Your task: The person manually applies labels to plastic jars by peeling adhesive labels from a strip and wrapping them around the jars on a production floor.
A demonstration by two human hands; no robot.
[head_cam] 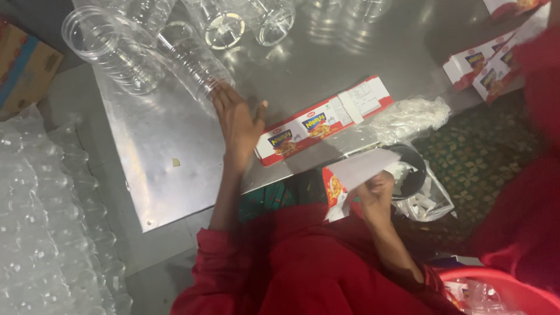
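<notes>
Left hand (238, 123) flat, fingers spread, pressing red-and-white label strip (324, 120) onto steel table (163, 157) at frame centre, fingertips just touching clear plastic jar (195, 64) lying above. Right hand (376, 195) pinched shut on peeled label sheet (356, 175), lower centre (backing side up). Step looks like peeling labels off strip. Next move likely calls for steady jar, label lined up square.

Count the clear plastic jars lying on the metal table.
5, maybe more cut off above: two big jars at the top left, and three along the top edge.
</notes>
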